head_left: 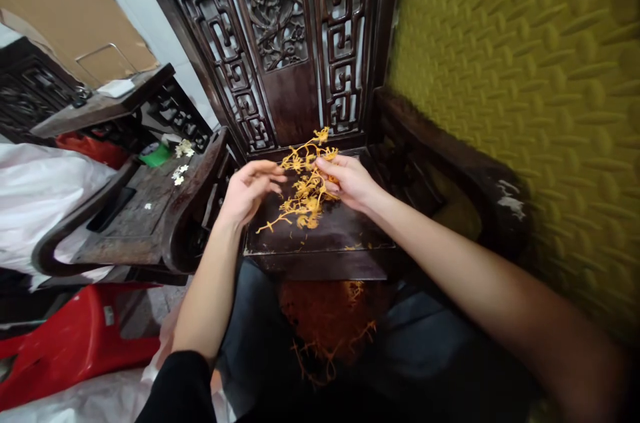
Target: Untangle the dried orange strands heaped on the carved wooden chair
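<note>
Loose orange strands (330,336) lie heaped on the person's lap, nearest the lens. Above the dark wooden chair seat (325,236), the right hand (350,181) pinches the orange branching sprig (306,186) by its upper stems; the left hand (247,191) is half-curled, fingertips near the sprig, holding nothing visible. Thin twigs look brittle, so a hard tug could snap pieces off. Both forearms reach forward, wrists angled inward.

Ahead of you stands a dark carved wooden chair (300,43) with a fretwork back, against a white tiled wall (145,3). To your right rises a yellow embossed panel (525,76). At your left sit a second dark chair (140,209), a cardboard sheet (65,3) and a red plastic stool (75,343).
</note>
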Tool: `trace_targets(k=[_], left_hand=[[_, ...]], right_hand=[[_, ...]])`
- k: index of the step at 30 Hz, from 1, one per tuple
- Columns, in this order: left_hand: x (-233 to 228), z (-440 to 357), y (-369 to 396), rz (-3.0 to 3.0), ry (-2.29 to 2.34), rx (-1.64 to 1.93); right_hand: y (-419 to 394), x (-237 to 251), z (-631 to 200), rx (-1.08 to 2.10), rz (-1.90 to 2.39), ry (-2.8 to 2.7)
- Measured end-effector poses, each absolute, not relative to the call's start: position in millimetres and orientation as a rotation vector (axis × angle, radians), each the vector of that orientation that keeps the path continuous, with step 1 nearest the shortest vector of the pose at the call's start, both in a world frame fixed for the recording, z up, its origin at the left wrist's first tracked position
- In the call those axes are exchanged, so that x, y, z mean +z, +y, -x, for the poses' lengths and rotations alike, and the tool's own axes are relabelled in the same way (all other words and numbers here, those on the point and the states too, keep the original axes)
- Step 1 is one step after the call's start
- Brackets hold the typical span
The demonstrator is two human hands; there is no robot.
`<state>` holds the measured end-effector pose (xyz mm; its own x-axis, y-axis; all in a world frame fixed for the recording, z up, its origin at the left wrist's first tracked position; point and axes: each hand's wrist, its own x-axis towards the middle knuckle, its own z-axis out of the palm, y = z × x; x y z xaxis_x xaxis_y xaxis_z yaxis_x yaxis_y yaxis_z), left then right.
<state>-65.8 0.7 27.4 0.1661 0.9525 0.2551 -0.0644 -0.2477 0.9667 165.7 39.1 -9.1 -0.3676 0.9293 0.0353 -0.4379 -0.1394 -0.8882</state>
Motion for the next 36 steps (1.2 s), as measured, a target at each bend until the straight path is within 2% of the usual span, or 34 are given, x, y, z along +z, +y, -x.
trace_targets(k=[2, 4, 11, 15, 19, 22, 28, 34, 36], left_hand=[[11.6, 69.9, 16.0, -1.385, 1.164, 1.553], [2.8, 69.3, 24.5, -1.481, 1.229, 1.622], [23.3, 50.4, 3.7, -2.266, 0.865, 1.462], [25.8, 44.3, -2.7, -2.133, 0.963, 1.475], [19.2, 37.0, -2.8, -1.576, 1.201, 1.497], [15.8, 25.9, -4.4, -1.396, 1.242, 1.466], [8.9, -0.3, -6.3, -1.369, 1.234, 1.398], [5.2, -19.1, -7.7, -1.580, 1.431, 1.250], [4.0, -24.8, -9.0, -1.589, 1.430, 1.228]], right_hand=[[34.6, -8.4, -161.6, 1.763, 0.670, -1.072], [29.7, -6.7, -158.2, 1.841, 0.649, -1.086], [19.9, -0.7, -159.7, 2.055, 0.694, -1.201], [21.8, -6.6, -161.9, 2.107, 0.798, -1.325], [29.5, -13.6, -160.6, 1.720, 0.932, -1.258], [32.3, -12.2, -156.2, 1.466, 0.883, -1.092], [24.3, -9.8, -135.2, 1.513, 0.924, -0.932], [22.2, -20.7, -121.7, 0.956, 0.983, -1.079], [26.8, -21.7, -124.8, 0.867, 1.021, -1.087]])
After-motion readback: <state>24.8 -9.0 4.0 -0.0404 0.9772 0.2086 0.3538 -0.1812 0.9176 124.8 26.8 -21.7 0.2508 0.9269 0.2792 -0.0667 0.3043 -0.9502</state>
